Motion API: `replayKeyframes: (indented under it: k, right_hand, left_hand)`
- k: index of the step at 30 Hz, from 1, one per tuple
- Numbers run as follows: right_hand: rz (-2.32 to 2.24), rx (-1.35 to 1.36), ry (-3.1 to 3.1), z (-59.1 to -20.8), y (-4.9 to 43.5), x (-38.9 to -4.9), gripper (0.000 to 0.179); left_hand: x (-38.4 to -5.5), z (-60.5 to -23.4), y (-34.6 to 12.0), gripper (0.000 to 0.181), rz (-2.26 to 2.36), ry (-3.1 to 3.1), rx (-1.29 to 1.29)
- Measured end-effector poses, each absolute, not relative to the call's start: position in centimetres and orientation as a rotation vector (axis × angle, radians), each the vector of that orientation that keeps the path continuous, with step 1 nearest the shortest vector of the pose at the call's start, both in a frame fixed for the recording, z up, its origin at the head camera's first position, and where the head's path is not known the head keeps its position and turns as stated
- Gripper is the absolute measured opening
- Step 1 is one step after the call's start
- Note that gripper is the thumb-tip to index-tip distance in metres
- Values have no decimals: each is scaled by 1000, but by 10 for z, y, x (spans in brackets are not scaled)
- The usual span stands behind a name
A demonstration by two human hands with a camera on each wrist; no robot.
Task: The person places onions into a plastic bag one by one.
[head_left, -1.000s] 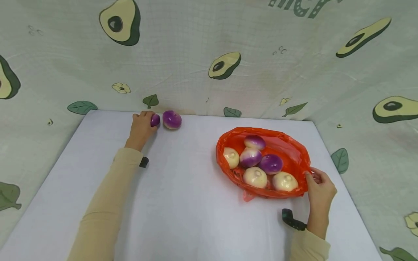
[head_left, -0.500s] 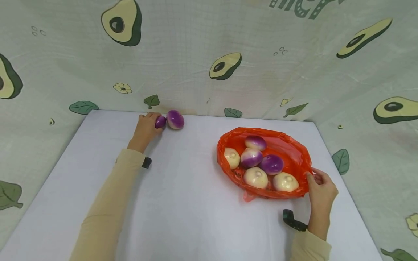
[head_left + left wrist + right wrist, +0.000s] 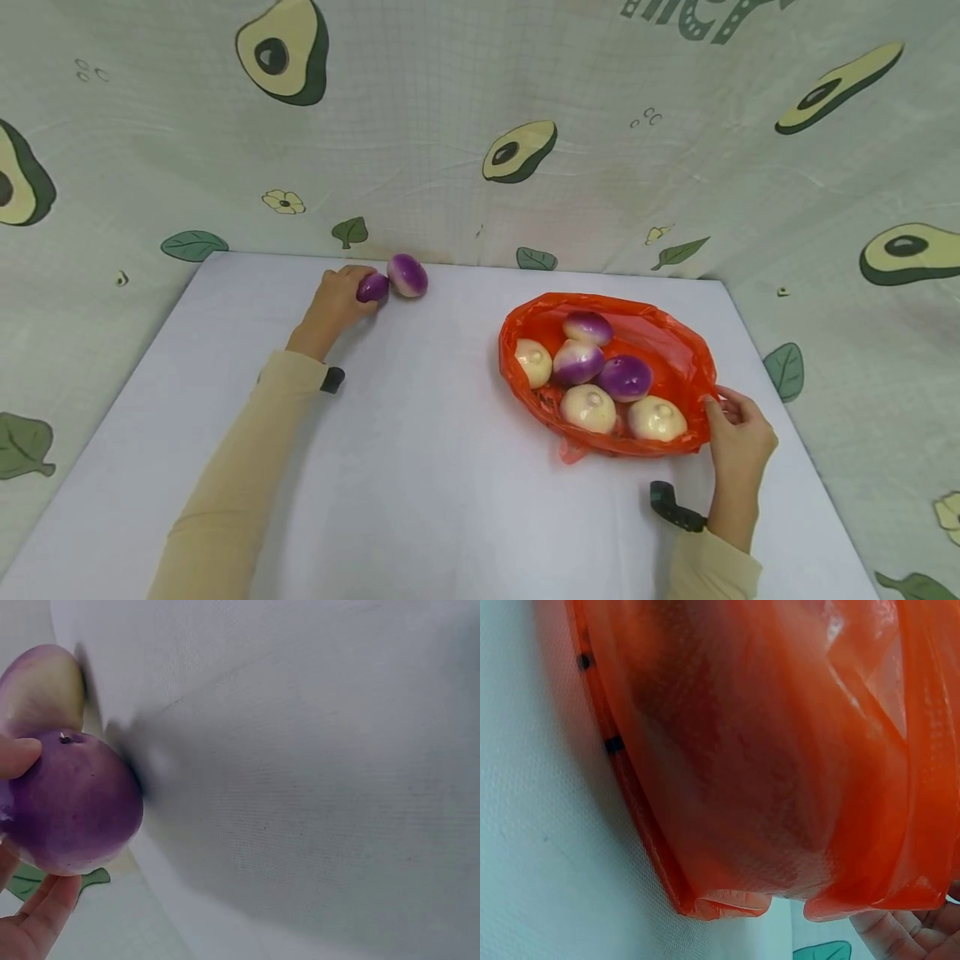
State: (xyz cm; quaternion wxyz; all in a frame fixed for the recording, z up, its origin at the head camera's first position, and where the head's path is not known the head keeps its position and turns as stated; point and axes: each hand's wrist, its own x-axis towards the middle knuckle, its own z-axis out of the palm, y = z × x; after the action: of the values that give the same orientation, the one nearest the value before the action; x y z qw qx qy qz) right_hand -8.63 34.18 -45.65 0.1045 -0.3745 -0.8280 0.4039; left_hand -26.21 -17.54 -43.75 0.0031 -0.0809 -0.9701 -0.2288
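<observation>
At the table's far left edge my left hand [image 3: 339, 302] grips a small purple turnip [image 3: 372, 287], thumb on one side and fingers on the other. In the left wrist view this turnip [image 3: 75, 806] shows a short stem stub, and the table lies close beside it. Right against it is another purple-and-white turnip [image 3: 408, 276]. An orange plastic bag [image 3: 678, 350] lies wide-mouthed at the right, with several turnips [image 3: 626, 378] inside, some pale side up. My right hand [image 3: 738, 433] pinches the bag's right rim; in the right wrist view the bag's side [image 3: 780, 787] hides most of its fingers.
The white table [image 3: 450, 483] meets a hanging cloth [image 3: 420, 125] printed with avocados and leaves along its back. A black wrist mount [image 3: 675, 507] sits at the right wrist, another [image 3: 333, 380] at the left.
My left hand has shifted slightly right with its turnip, closing the gap to the other one. That second turnip has turned and edged right. The right hand and bag stay put.
</observation>
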Motion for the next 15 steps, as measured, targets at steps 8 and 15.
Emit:
replayKeyframes:
  k: [8, 15]
  right_hand:
    - [1197, -1079, -2413, -463, 347, -87, 50]
    - [1195, -1101, -2436, -458, 343, -86, 51]
  left_hand:
    - [-251, -436, -170, 54, -746, -3067, -302]
    - [-240, -438, -165, 55, -745, -3062, -350]
